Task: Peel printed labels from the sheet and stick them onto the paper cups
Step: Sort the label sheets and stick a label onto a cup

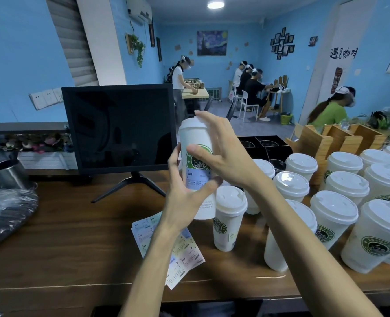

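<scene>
Paper cup (196, 143): white, lidded, green round logo, held upright above the counter. Label (197, 178): pale blue-white, printed, stuck on the cup's side just below the logo. Label sheets (185, 255): fanned strips with pale printed labels, flat on the wooden counter. Other lidded cups (229, 221): white, standing clustered right of the sheets.

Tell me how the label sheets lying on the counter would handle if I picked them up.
The label sheets are thin paper, fanned loosely, so probably floppy and very light. They would likely slide apart unless pinched together. Lying flat on the wooden counter, an edge may be fiddly to lift.
</scene>
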Demonstrator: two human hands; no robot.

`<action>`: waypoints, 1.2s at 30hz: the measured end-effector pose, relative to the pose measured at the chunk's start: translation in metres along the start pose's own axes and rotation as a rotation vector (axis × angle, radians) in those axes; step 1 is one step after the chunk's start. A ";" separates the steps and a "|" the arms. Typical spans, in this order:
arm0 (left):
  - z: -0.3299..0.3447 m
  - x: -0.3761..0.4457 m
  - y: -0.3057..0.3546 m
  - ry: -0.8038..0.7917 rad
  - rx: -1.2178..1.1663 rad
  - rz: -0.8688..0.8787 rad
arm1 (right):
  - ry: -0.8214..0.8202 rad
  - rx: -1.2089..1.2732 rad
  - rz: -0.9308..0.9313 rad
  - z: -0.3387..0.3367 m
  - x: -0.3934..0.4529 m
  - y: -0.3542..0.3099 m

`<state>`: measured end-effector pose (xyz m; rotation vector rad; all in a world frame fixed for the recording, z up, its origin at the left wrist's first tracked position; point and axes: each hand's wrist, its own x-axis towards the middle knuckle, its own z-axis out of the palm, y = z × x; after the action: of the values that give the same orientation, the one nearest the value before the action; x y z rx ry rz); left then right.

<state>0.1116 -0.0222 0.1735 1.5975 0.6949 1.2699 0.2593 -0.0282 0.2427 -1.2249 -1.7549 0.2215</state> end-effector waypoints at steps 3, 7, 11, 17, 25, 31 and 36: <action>-0.006 0.004 0.004 -0.043 -0.058 -0.018 | 0.005 0.005 -0.028 -0.006 0.003 -0.001; -0.014 0.020 0.016 -0.008 -0.053 -0.024 | 0.020 0.007 -0.045 -0.010 0.011 -0.002; -0.025 0.046 0.026 -0.053 -0.051 0.012 | 0.014 0.064 -0.088 -0.019 0.028 -0.001; -0.033 0.087 0.023 -0.089 0.100 0.104 | 0.012 -0.037 -0.104 -0.036 0.059 -0.004; -0.020 0.107 -0.031 -0.075 0.150 0.025 | 0.017 -0.167 0.125 -0.021 0.052 0.028; -0.016 0.094 -0.087 -0.161 0.239 -0.079 | -0.211 -0.274 0.315 0.009 0.037 0.056; -0.012 0.073 -0.119 -0.226 0.299 -0.131 | -0.347 -0.399 0.397 0.025 0.029 0.067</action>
<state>0.1363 0.0911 0.0945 1.8695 0.8596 0.9033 0.2810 0.0360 0.2058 -1.9206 -1.8893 0.3423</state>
